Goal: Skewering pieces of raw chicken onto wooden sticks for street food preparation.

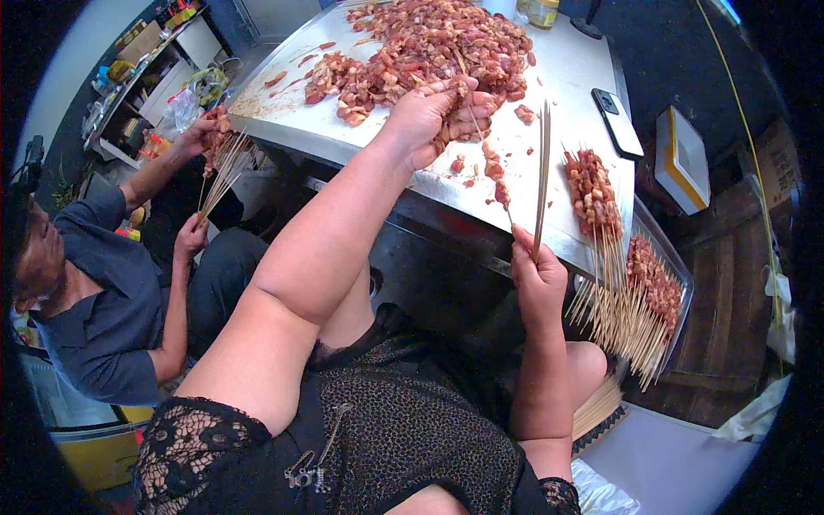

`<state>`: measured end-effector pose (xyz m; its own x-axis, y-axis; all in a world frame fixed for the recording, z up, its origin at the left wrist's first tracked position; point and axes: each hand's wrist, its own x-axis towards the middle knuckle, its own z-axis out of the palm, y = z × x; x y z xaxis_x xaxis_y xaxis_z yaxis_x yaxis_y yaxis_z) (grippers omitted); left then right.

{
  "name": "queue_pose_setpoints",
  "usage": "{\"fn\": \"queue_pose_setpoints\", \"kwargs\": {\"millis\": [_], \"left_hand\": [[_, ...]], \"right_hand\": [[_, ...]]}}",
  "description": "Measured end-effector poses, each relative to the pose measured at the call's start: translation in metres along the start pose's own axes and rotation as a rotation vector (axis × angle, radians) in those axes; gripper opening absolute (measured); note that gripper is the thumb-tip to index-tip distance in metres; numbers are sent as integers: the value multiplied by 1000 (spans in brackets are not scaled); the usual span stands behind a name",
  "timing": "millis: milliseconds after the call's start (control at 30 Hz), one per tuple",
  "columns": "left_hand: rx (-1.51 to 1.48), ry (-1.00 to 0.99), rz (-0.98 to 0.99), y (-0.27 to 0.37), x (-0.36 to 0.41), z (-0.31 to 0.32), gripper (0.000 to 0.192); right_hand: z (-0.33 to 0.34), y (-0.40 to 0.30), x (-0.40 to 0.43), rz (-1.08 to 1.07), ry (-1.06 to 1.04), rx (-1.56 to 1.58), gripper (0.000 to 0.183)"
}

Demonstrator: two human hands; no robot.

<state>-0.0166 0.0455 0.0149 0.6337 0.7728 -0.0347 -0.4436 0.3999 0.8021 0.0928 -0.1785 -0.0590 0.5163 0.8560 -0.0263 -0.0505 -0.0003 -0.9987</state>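
Observation:
Pieces of raw meat lie in my left hand (454, 119), whose fingers are curled around them over the metal table. The tip of a partly loaded wooden skewer (494, 168) reaches those fingers; several meat pieces are threaded on it. Its lower end is pinched in my right hand (539, 270), which also holds a few bare skewers (543, 174) pointing away from me. Beyond my left hand spreads a large heap of raw meat (438, 45). Right of my right hand, loaded meat skewers (592, 193) lie stacked at the table's edge, their bare ends overhanging it.
A metal tray (683, 302) beside the table holds more loaded skewers (653, 277). A phone (617, 122) lies at the table's right edge, a jar (543, 13) at the back. Bare skewers (595, 409) lie low right. At left a co-worker (109, 290) sits holding skewers and meat.

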Motion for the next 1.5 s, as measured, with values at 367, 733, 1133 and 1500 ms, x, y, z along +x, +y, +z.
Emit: {"fn": "queue_pose_setpoints", "kwargs": {"millis": [367, 733, 1133, 1500], "left_hand": [[-40, -3, -31, -2, -8, 5, 24], [48, -60, -145, 1, -11, 9, 26], [6, -49, 19, -5, -15, 14, 25], [-5, -109, -51, -13, -13, 16, 24]], "right_hand": [[-1, 4, 2, -42, 26, -100, 23], [-4, 1, 1, -6, -31, 25, 23], [-3, 2, 3, -1, -80, 98, 25], [-4, 4, 1, -6, -49, 85, 24]]}}
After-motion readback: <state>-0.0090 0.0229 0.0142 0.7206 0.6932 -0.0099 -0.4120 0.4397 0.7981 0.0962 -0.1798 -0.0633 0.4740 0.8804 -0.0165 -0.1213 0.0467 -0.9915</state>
